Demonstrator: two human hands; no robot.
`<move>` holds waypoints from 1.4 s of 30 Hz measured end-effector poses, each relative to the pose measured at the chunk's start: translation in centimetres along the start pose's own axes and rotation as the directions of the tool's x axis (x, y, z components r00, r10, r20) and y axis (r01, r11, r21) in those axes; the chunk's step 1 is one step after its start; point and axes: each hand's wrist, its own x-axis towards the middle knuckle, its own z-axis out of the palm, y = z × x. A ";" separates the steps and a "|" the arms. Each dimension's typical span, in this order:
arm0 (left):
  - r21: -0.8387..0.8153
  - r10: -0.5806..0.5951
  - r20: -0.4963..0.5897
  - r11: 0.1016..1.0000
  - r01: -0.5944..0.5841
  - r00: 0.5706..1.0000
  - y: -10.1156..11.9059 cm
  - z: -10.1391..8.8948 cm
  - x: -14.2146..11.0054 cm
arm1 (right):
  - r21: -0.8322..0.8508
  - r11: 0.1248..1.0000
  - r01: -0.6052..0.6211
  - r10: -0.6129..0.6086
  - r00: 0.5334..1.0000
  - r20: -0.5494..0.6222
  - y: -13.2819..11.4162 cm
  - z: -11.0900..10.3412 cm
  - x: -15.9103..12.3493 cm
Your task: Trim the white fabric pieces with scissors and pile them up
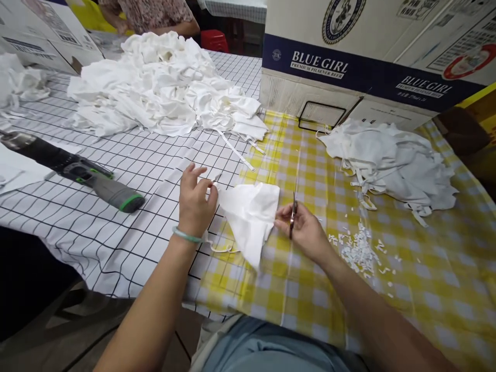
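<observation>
A white cloth piece [250, 212] with thin straps hangs between my two hands over the table. My left hand [197, 199], with a pale green bangle at the wrist, pinches its upper left corner between thumb and forefinger; the other fingers are raised. My right hand [304, 227] grips the cloth's right edge with thumb and fingertips. Small dark scissors [293, 214] also sit in that hand, blades pointing away from me. A loose strap [225, 249] of the cloth curls below my left hand.
A large heap of white cloth pieces [155, 88] lies at the back left, a smaller pile [391, 160] at the right. White clippings [360, 253] are scattered near my right forearm. A cordless power tool [85, 175] lies left. A cardboard beer box [349, 67] stands behind; a person [151, 18] sits across.
</observation>
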 end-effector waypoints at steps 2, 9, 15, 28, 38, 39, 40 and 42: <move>-0.043 0.011 -0.020 0.999 -0.011 1.000 2.1 -1.0 -0.7 | -0.031 0.996 0.083 -0.086 0.990 -0.112 0.3 1.9 -0.1; -0.427 -0.147 0.075 0.889 0.166 0.986 9.3 -4.0 -4.0 | 0.105 0.985 0.133 -0.127 0.990 -0.066 0.0 6.3 0.8; -0.694 -0.380 0.526 0.325 0.643 0.761 11.4 -4.3 -5.2 | 0.302 0.946 0.115 -0.145 0.986 0.079 -0.8 3.3 -1.8; -0.381 -0.188 0.922 -0.282 0.881 0.338 11.6 -4.6 -4.9 | 0.247 0.917 0.314 -0.271 0.943 -0.191 -1.2 0.2 -1.1; -0.325 -0.106 0.946 -0.311 0.893 0.308 12.2 -4.3 -4.7 | 0.302 0.942 0.143 -0.122 0.989 -0.088 0.6 2.8 -2.8; -0.328 -0.115 0.945 -0.267 0.906 0.308 12.2 -4.3 -4.6 | 0.305 0.937 0.173 -0.141 0.982 -0.123 0.3 2.5 -2.3; -0.342 -0.128 0.938 -0.206 0.917 0.321 12.3 -4.3 -4.6 | 0.304 0.934 0.185 -0.153 0.980 -0.127 0.0 2.1 -1.9; -0.417 -0.168 0.897 -0.020 0.909 0.408 12.5 -4.3 -4.4 | 0.296 0.940 0.168 -0.152 0.985 -0.076 -0.5 1.3 -1.4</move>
